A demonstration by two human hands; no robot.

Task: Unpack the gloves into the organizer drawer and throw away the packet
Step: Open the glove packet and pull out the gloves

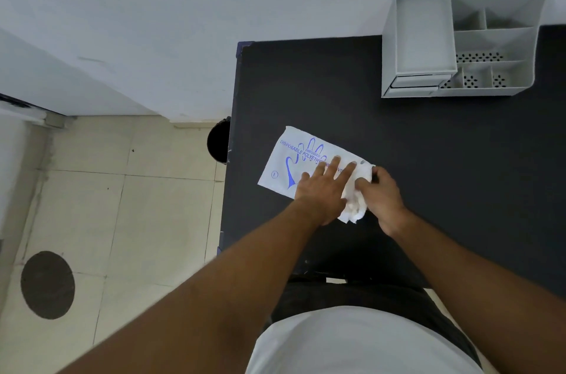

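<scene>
A white glove packet [294, 156] with blue print lies flat on the black table [444, 159]. My left hand [321, 190] presses on it with straight, spread fingers. A crumpled wad of clear-white gloves [355, 202] sticks out of the packet's right end. My right hand [381, 193] pinches that wad at its top. The grey organizer [459, 43] stands at the table's far right, its upper drawer [424, 33] pulled out and open.
A black bin [219, 141] stands on the tiled floor just past the table's left edge. A white wall runs behind the table. A dark round mark [47, 285] lies on the floor at the lower left.
</scene>
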